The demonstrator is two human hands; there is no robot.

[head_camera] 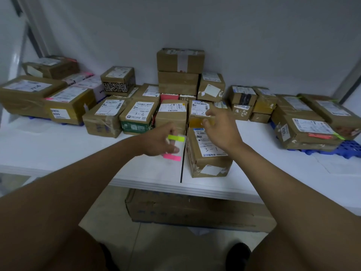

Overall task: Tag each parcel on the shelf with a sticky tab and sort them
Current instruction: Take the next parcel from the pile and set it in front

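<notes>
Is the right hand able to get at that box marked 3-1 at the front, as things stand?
Probably yes. The right hand hovers just above the box marked 3-1, which stands alone at the front of the shelf, with nothing between them.

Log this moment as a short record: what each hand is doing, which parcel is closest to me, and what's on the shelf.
left hand: left hand holds a sticky tab pad with yellow and pink tabs
right hand: right hand reaches over the parcels, fingers loosely curled; whether it pinches a tab cannot be told
nearest parcel: brown box marked 3-1, at the front of the shelf
shelf: white shelf with many taped cardboard parcels along the wall
below shelf: large carton on the floor
</notes>
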